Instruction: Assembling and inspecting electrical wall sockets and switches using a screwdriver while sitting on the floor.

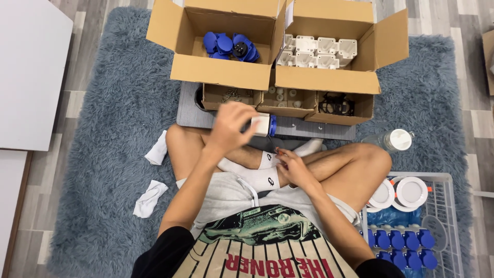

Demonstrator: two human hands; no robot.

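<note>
I sit cross-legged on a grey-blue shaggy rug (118, 113). My left hand (231, 126) is raised in front of me and grips a white box-shaped part with a blue cap (263, 125). My right hand (293, 167) rests low on my ankle and pinches a small thin object whose kind I cannot tell. Just beyond my left hand stand three small open cardboard boxes: one with screws (230, 94), one with small white pieces (284, 97), one with black rings (337, 106).
Two large open cartons stand at the back: the left carton (216, 69) holds blue parts, the right carton (329, 80) white housings. A white wire basket (447, 180) at my right holds several finished blue-and-white units. A clear bottle (393, 140) lies nearby; white cloths (150, 198) lie left.
</note>
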